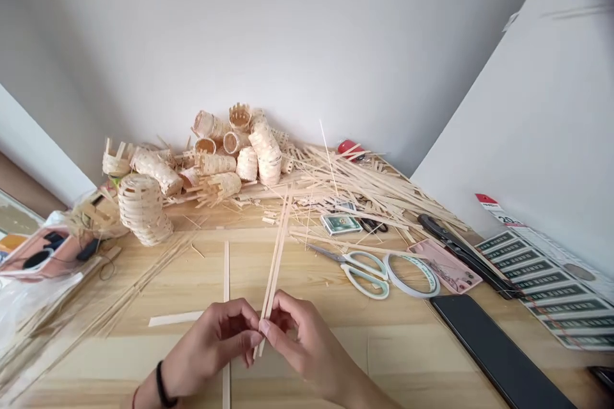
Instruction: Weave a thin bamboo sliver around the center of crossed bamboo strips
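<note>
My left hand [215,342] and my right hand [302,339] meet low in the middle of the view. Between their thumbs and fingertips they pinch a few thin bamboo strips [277,255], which lean up and slightly to the right. Both hands are closed at the strips' lower end. Beneath my left hand, one pale strip [227,275] lies upright on the table, and another strip [175,318] lies crosswise, its right part covered by the hand. A black band is on the left wrist.
Several woven bamboo tubes [266,153] are heaped at the back, beside many loose strips [374,182]. Scissors [367,273], a tape roll [391,278], a pink tray [444,265], a utility knife [460,252] and a phone [494,351] lie to the right. One woven tube [141,204] stands left.
</note>
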Available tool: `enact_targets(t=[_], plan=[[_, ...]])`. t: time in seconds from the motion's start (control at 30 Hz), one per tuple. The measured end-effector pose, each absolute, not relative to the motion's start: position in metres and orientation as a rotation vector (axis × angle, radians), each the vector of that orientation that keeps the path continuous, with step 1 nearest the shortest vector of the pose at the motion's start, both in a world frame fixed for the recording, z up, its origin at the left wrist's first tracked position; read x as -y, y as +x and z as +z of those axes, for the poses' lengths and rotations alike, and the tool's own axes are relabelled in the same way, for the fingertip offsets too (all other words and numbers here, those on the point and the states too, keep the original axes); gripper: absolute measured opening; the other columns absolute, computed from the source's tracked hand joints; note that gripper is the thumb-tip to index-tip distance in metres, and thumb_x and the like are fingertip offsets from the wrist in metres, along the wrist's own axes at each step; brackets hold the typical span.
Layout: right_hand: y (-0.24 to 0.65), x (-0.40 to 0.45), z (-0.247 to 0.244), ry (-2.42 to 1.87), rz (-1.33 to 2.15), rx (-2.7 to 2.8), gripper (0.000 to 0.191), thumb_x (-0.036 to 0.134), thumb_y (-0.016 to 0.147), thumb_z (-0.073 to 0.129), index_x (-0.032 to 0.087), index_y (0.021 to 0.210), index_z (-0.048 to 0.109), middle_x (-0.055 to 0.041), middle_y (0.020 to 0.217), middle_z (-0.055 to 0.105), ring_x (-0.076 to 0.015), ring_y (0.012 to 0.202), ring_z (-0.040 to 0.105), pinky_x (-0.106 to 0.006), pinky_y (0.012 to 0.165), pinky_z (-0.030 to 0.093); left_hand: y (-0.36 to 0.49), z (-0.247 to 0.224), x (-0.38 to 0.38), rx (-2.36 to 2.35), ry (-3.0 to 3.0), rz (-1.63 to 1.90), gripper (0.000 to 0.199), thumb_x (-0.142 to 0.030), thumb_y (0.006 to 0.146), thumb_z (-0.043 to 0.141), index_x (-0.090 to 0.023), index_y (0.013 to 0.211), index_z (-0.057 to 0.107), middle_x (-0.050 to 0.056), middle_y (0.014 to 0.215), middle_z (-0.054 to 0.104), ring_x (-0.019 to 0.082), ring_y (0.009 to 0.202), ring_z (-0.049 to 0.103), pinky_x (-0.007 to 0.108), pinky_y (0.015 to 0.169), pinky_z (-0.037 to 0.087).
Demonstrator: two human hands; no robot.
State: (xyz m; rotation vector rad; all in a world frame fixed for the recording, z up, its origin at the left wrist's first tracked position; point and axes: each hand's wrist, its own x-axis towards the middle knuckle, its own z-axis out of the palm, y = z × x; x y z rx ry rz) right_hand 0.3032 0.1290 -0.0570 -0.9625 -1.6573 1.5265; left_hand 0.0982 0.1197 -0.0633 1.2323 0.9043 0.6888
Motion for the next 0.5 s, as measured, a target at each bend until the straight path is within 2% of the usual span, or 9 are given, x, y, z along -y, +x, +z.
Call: enact_targets(t=[0.17, 0.37, 0.5], plan=[[0.308, -0.122, -0.051, -0.970, 1.540, 1.606, 0.028, 0.043, 0.100, 0.058, 0.019, 0.085, 0.059, 0.0011, 0.073, 0.058, -0.0145, 0.069, 0.055, -0.026, 0.065, 0.042, 0.093, -0.056, -0.112, -0.926, 1.208, 0.551, 0.033, -0.047, 0.091, 0.073, -0.015, 0.085, 0.064, 0.001, 0.072, 0.061, 0.014, 0.064, 0.058, 0.027, 0.065, 0.048], [0.305, -0.120, -0.051, -0.927, 1.626, 1.566, 0.021, 0.037, 0.100, 0.058, 0.020, 0.090, 0.064, -0.0015, 0.081, 0.067, -0.0155, 0.073, 0.060, -0.026, 0.068, 0.046, 0.092, -0.051, -0.114, -1.038, 1.317, 0.508, 0.036, -0.051, 0.095, 0.065, -0.017, 0.084, 0.061, -0.001, 0.069, 0.053, 0.013, 0.064, 0.046, 0.025, 0.061, 0.037], [0.305, -0.118, -0.051, -0.908, 1.673, 1.610, 0.019, 0.035, 0.100, 0.057, 0.020, 0.092, 0.066, -0.0018, 0.084, 0.068, -0.0160, 0.074, 0.060, -0.026, 0.068, 0.046, 0.093, -0.047, -0.114, -1.035, 1.322, 0.518, 0.035, -0.050, 0.096, 0.064, -0.017, 0.084, 0.062, -0.001, 0.069, 0.054, 0.013, 0.065, 0.047, 0.025, 0.062, 0.038]])
